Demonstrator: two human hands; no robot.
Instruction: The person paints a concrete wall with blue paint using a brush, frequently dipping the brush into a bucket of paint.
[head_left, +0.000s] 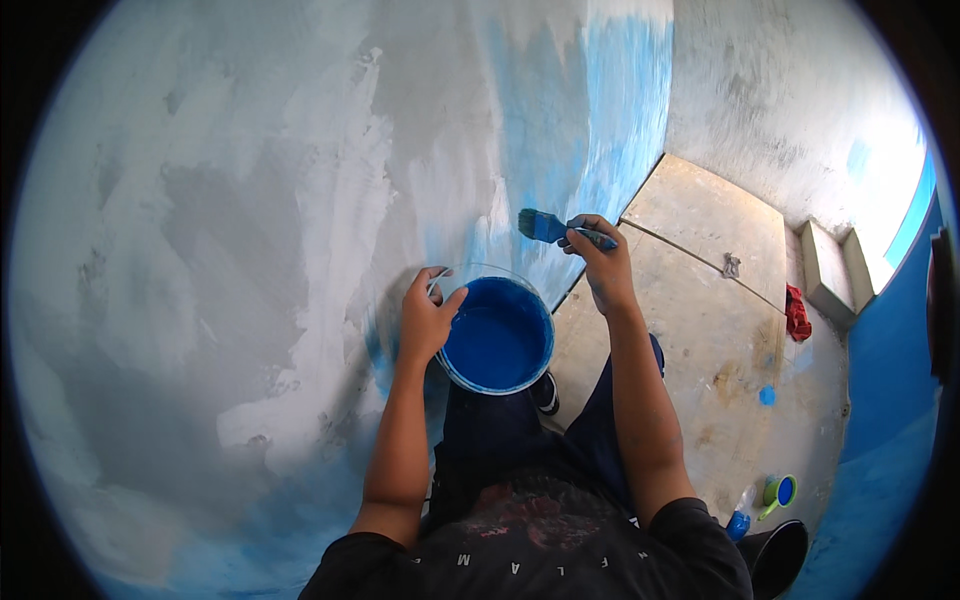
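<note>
My left hand (430,315) grips the left rim and wire handle of a white bucket (496,334) holding bright blue paint, held low in front of my legs. My right hand (600,255) holds a paintbrush (545,225) by its blue-stained handle, with the dark, paint-covered bristles pointing left, above and right of the bucket. Behind the brush and bucket is a wall (250,200) with patchy gray and white coating and streaks of light blue toward its right part.
A concrete floor (700,360) extends right, with a gray step (825,260), red cloth (797,312), green dipper (778,492) of blue paint, plastic bag (740,515) with blue contents and black bucket (775,560). A blue wall (880,420) stands at the far right.
</note>
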